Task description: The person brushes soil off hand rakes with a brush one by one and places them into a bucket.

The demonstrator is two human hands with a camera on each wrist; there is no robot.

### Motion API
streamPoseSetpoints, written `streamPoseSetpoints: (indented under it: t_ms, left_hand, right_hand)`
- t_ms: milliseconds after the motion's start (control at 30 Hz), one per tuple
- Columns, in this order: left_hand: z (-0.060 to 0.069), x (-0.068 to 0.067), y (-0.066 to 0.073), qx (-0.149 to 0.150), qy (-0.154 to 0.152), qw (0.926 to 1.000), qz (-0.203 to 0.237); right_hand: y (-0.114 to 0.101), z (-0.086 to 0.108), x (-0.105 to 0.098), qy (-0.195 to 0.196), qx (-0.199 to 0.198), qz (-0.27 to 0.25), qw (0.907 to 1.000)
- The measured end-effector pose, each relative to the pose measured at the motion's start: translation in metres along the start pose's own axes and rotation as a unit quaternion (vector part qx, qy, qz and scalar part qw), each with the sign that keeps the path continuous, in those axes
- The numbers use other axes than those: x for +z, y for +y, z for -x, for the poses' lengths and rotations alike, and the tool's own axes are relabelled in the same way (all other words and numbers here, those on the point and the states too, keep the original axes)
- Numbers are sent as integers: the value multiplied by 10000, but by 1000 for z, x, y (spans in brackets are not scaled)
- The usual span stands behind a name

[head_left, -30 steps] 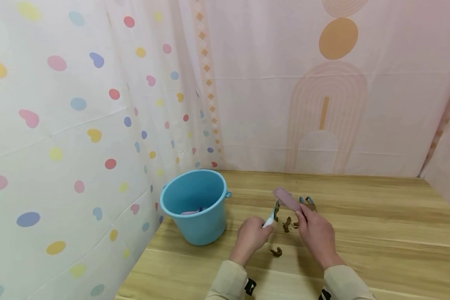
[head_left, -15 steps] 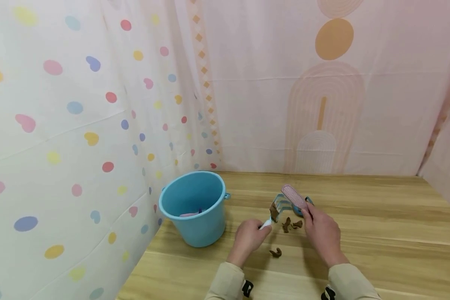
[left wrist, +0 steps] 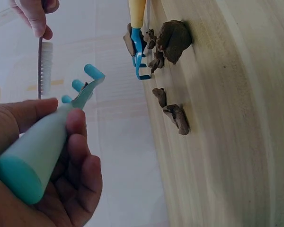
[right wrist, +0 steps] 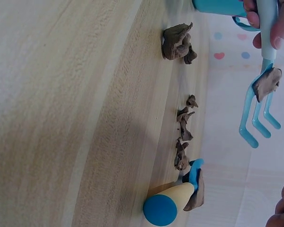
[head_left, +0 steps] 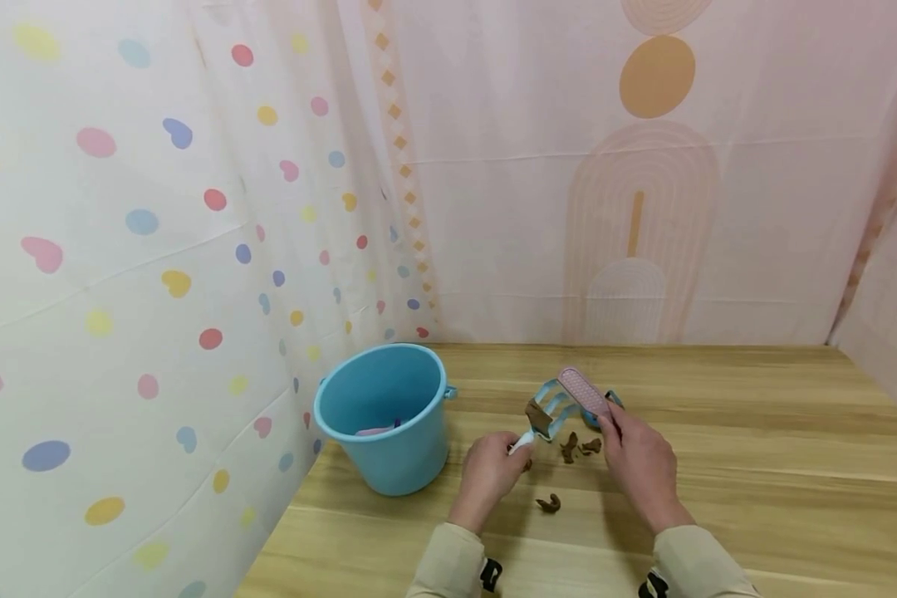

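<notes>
My left hand point(head_left: 489, 475) grips the pale handle of a small hand rake point(left wrist: 35, 146), which is raised above the table. A brown, clay-like clod point(right wrist: 267, 84) sits on the rake's blue head at the base of the tines. In my right hand point(head_left: 643, 467) is a pink brush point(head_left: 583, 389), held with its head beside the rake's tines. White bristles point(left wrist: 46, 66) show along one side of it. A second rake point(right wrist: 177, 195), yellow-handled with a blue end, lies on the table with another brown piece at its head.
Several brown clods point(head_left: 571, 448) are scattered on the wooden table point(head_left: 755, 465), one point(head_left: 549, 503) nearer me. A light blue bucket point(head_left: 404, 457) stands left of my hands, with something pink and purple inside. Patterned curtains point(head_left: 493, 208) hang behind and at the left.
The rake has turned so its tines and clod face the head camera, and it has shifted a little left. The brush has moved slightly right, uncovering part of the second rake.
</notes>
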State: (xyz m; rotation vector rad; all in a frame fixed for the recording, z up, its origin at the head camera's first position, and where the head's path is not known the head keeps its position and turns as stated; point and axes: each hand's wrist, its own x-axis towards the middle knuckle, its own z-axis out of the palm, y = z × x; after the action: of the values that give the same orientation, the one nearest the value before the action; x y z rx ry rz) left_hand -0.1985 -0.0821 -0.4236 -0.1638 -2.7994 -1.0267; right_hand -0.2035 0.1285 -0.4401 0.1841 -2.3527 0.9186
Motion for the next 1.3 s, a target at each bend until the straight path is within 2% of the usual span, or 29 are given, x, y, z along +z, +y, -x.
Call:
streamPoseSetpoints:
  t_ms: [167,400,667,867,1000,1167,1300]
  left_hand:
    - [0,0,3,65,135,9995,-267]
    - [0,1,5,-64,229,9991,-364]
    - [0,3,5,314,365,9977,-481]
    - [1,2,5,275,357,9982,-403]
    - [2,1,5,383,410,9978,-366]
    - [3,0,4,670,420,9952,-581]
    - [4,0,3,807,363,9931,-774]
  right_hand:
    - [0,1,-1,-21,23,-12,10000]
    - [-2,0,-1,-117,99,38,9999]
    - [-4,0,-4,-254,187,67,9995]
    - [-6,1,-3,-506,150,172,9985]
    - [-8,2,-2,-600,129,261,9978]
    - [-14,4,-2,-687,158,257,9972]
    - [-22,4,-4,-694,-106,367,9969]
